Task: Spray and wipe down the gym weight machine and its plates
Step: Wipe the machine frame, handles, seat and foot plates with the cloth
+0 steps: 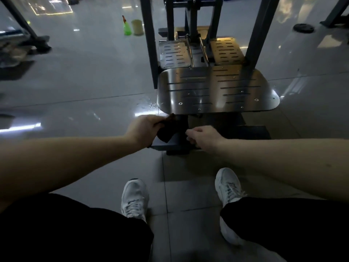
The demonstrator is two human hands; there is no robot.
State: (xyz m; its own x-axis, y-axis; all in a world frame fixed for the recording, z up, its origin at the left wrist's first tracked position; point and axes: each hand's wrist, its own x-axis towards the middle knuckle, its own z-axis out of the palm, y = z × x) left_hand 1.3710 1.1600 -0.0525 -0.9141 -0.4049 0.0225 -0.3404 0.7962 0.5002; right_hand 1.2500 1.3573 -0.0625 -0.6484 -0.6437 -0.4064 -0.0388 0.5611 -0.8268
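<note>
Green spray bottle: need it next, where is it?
The green plastic spray bottle stands on the floor, head view's upper left, beside a beige cylindrical container, left of the machine.

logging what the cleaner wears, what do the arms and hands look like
No sleeves in view: the left arm and right arm are uncovered up to the picture's edge. The left hand and right hand wear no gloves; no watch, bracelet or ring shows.

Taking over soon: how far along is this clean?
Spraying looks done: the green spray bottle stands aside on the floor, droplets beside the steel foot plate. In hand: the left hand grips a dark cloth at the base beneath it. Left: probably the upright posts; what is wiped I cannot tell.
</note>
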